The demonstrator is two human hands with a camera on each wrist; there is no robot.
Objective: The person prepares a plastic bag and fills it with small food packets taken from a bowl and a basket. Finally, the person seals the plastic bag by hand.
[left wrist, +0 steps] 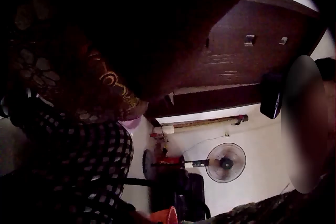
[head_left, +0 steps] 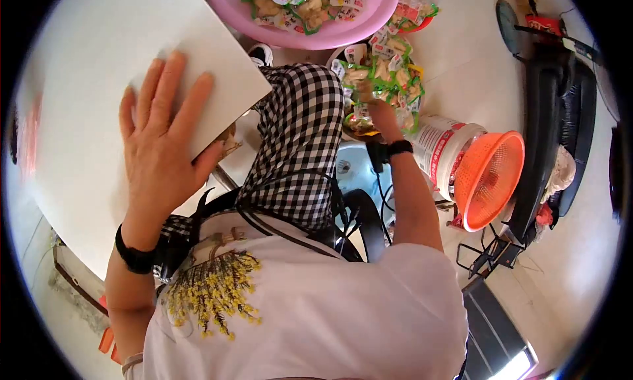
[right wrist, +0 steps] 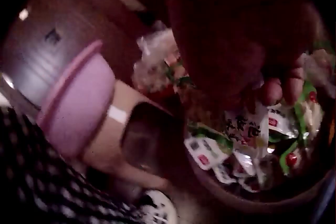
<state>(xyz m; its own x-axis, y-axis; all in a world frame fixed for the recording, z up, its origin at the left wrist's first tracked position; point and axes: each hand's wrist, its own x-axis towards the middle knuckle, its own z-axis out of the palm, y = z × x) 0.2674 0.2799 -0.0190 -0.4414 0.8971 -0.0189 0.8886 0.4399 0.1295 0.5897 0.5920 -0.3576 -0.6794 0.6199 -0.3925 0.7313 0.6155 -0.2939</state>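
Observation:
My left hand lies palm down with spread fingers on the white tabletop. My right hand reaches down into a heap of small food packets in a round container on my right. In the right wrist view its fingers bend down over the packets, fingertips right at a white packet with dark lettering. I cannot tell whether they pinch it. The packets are clear with green edges and white labels, pale food inside. The left wrist view is dark and does not show the left hand's fingers.
A pink basin with more packets stands ahead. An orange basket leans by a white tub at right, near a black chair. A light blue container sits below the right hand. A fan stands farther off.

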